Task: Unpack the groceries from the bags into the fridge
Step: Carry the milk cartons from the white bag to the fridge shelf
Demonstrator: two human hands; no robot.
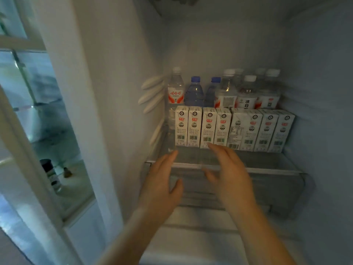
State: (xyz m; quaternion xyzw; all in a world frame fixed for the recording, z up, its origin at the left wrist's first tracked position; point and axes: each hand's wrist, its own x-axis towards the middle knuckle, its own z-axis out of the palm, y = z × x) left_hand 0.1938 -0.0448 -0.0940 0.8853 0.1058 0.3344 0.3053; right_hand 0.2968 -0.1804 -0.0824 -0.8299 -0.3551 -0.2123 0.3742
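White plastic walls enclose the open fridge [122,92], whose door [28,131] is seen swung out at the far left, with a dark jar [50,170] standing in one of its door bins. On the glass shelf [257,161] inside, a row of water bottles is ranked along the back: a clear bottle with a red label [175,88] at the left end, two blue-tinted bottles [194,92] beside it, then a cluster of white-capped bottles [248,92] reaching toward the right wall. In front of them a line of white milk cartons [233,129] is set upright, side by side, across nearly the full width of the shelf.

Both hands are held out before the shelf edge, palms turned toward each other. The left hand [162,180] is spread with straight fingers and holds nothing. The right hand [227,169] is likewise relaxed and empty, its fingertips [211,145] lying just at the foot of the middle cartons; whether they are touched cannot be told. Below the shelf a clear drawer [277,192] is seen.
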